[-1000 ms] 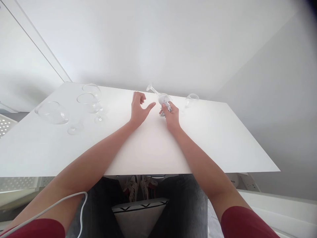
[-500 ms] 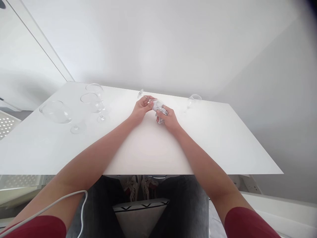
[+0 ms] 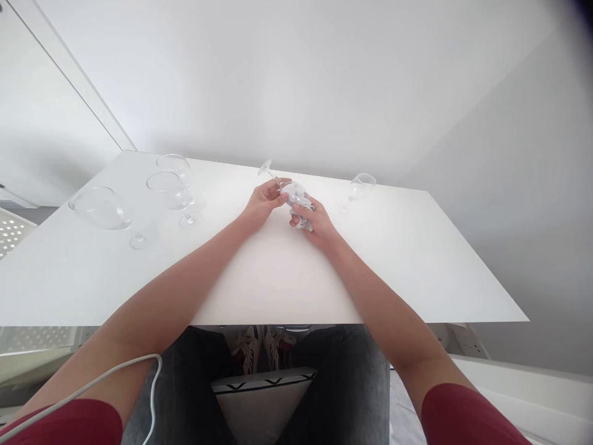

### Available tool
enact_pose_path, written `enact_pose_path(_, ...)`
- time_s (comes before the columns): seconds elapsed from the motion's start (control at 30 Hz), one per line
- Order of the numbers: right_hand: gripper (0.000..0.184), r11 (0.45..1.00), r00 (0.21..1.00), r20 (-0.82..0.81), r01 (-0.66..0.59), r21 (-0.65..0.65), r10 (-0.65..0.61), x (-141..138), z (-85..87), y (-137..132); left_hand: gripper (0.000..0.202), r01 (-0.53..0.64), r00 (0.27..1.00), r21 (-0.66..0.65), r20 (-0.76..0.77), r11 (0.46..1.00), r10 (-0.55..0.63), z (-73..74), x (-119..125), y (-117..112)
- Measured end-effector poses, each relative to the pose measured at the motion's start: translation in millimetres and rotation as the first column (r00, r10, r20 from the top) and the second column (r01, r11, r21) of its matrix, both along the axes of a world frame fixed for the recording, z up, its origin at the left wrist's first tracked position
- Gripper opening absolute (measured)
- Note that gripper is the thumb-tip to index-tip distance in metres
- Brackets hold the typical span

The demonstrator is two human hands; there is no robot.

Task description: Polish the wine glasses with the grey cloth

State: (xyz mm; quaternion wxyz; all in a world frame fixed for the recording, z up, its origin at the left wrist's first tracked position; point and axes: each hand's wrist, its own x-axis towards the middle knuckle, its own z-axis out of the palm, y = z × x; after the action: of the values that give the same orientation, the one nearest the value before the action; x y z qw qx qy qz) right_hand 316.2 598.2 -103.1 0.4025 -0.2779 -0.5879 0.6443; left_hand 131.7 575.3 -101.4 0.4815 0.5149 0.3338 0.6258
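Observation:
A clear stemmed glass lies tilted above the white table, its foot pointing up and away from me. My left hand is closed around the glass at the stem and bowl. My right hand is closed on a crumpled pale grey cloth pressed against the bowl of the same glass. Both hands meet near the far middle of the table.
Three large stemmed glasses stand at the far left of the table. One smaller glass stands at the far right edge by the wall. A white cable hangs by my left arm.
A second ago my left hand was open beside the glass. It has since closed on the glass, and both hands have shifted slightly together.

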Motion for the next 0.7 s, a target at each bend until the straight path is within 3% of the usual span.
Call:
enact_pose_path(0.1,0.052,0.999,0.996,-0.088,-0.024,-0.037,0.02,3.3,3.0,2.3,0.069,0.072,0.997,0.047,-0.012,0.996,-0.071,-0.2,-2.6,2.7)
enact_pose_path(0.27,0.05,0.963,0.978,0.09,0.168,0.21,-0.19,1.4,-1.2,2.8,0.058,0.06,0.998,-0.097,0.029,0.993,-0.058,-7.4,-3.2,6.3)
enact_pose_path(0.33,0.054,0.981,0.987,0.101,0.11,0.158,-0.127,1.2,-1.9,2.2,0.056,0.028,1.0,-0.076,0.006,0.997,-0.027,-8.2,-3.9,6.5)
enact_pose_path(0.47,0.055,0.999,0.998,-0.059,-0.028,-0.025,0.027,4.5,0.6,4.6,0.062,0.019,0.999,0.044,-0.034,0.999,-0.018,-4.7,-5.0,6.1)
enact_pose_path(0.57,0.048,0.995,0.999,-0.007,0.052,0.088,-0.051,4.9,0.0,7.0,0.061,0.062,0.998,-0.003,0.013,0.998,-0.062,-3.6,-5.0,6.5)
enact_pose_path(0.63,0.046,0.969,0.989,0.069,0.111,0.219,-0.129,3.4,-2.4,7.3,0.056,0.038,0.998,-0.086,0.053,0.996,-0.033,-4.8,-5.4,7.4)
enact_pose_path(0.7,0.046,0.965,0.985,0.107,0.104,0.243,-0.133,2.3,-4.4,6.8,0.053,-0.006,0.999,-0.124,0.049,0.992,0.012,-6.4,-5.9,8.3)
